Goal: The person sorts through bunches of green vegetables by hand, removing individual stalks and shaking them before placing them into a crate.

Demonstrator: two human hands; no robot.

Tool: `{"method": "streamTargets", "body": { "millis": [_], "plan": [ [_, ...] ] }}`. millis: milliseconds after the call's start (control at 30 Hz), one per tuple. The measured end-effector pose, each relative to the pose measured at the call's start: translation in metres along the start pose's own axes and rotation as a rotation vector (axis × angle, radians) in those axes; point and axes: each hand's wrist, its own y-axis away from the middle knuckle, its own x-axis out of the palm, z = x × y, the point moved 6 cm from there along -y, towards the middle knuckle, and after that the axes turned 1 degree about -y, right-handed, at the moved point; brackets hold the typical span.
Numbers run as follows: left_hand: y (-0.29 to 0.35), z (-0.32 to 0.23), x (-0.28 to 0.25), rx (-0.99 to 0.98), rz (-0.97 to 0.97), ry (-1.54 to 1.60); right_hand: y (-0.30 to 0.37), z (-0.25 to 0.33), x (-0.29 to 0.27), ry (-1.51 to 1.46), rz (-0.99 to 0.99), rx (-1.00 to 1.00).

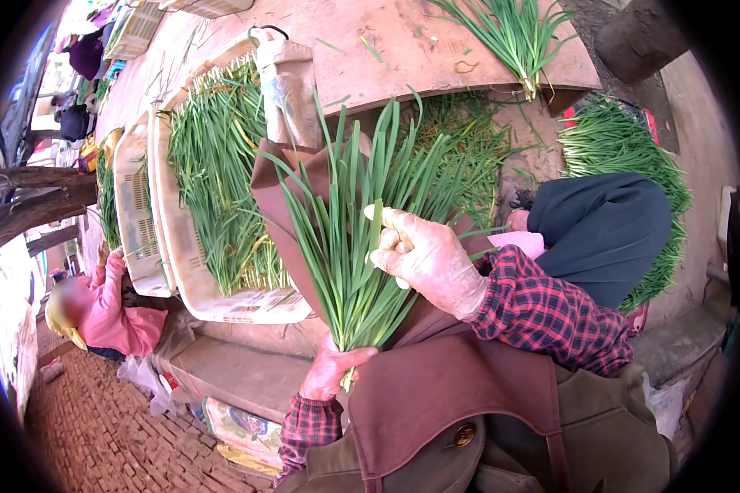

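A bunch of garlic chives (341, 246) stands fanned out in front of my body, its long flat green leaves pointing up and away. My left hand (330, 371) is wrapped round the pale stem ends at the bottom. Beside the upper leaves is my right hand (436, 263), fingers curled in and the index finger reaching over the leaves. What its fingers hold, if anything, is hidden. Brown apron cloth (304, 193) spreads behind the bunch. Loose leaf scraps (473, 148) lie beyond it.
A pale plastic crate (197, 287) full of chives stands at left. More chives lie on the board (353, 62) ahead and in a pile (612, 135) at right. A wooden post (641, 37) rises far right. A person in pink (123, 316) sits at far left.
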Motion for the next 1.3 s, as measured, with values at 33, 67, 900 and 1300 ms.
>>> {"method": "streamTargets", "body": {
  "millis": [33, 67, 900, 1300],
  "plan": [
    [0.001, -0.001, 0.002, 0.002, -0.013, 0.008, 0.001, -0.004, -0.001, 0.015, -0.002, -0.028],
    [0.000, -0.002, 0.003, 0.004, -0.014, 0.011, 0.002, -0.005, -0.003, 0.029, -0.006, -0.056],
    [0.018, -0.016, -0.012, -0.094, 0.044, -0.326, -0.017, 0.077, -0.071, 0.603, -0.011, -0.159],
    [0.021, -0.024, -0.010, -0.111, 0.016, -0.350, -0.036, 0.132, -0.061, 0.119, -0.121, -0.407]
  ]
}}
